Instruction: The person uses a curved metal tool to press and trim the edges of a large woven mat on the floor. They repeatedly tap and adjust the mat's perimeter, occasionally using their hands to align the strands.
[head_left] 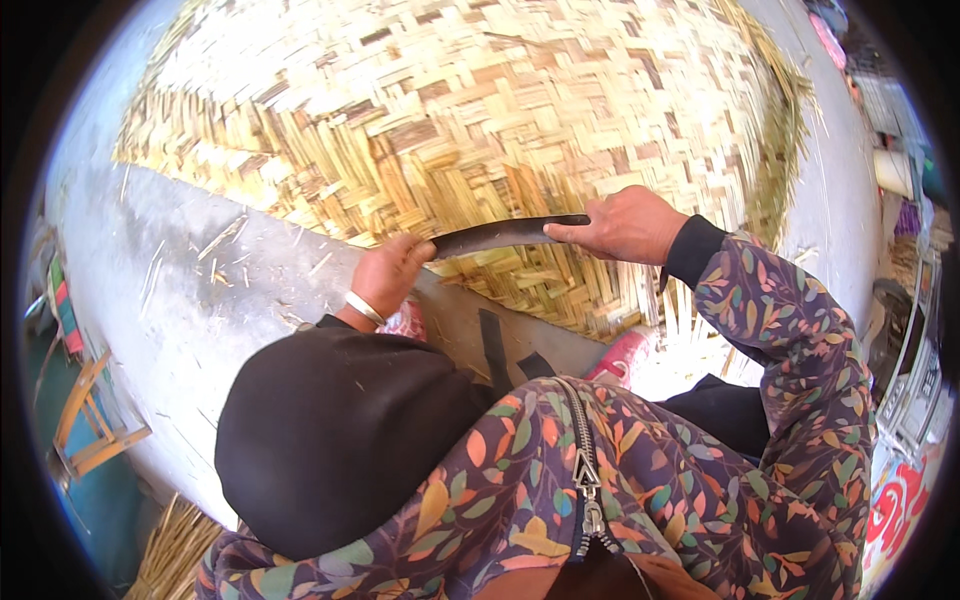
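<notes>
A large woven bamboo mat (pixel 470 110) lies on the grey floor in front of me. Across its near edge I hold a dark curved blade (pixel 500 235) level. My right hand (pixel 625 225) grips the blade's right end, thumb along its top. My left hand (pixel 390 270), with a silver bangle on the wrist, is closed around the blade's left end. Loose bamboo strip ends (pixel 560 285) stick out of the mat's edge just below the blade.
Bamboo splinters are scattered over the grey concrete floor (pixel 190 290) at left. A wooden frame (pixel 90 420) and a bundle of straw (pixel 175 550) lie at lower left. Pink shoes (pixel 620 355) show by my knees. Clutter stands along the right rim.
</notes>
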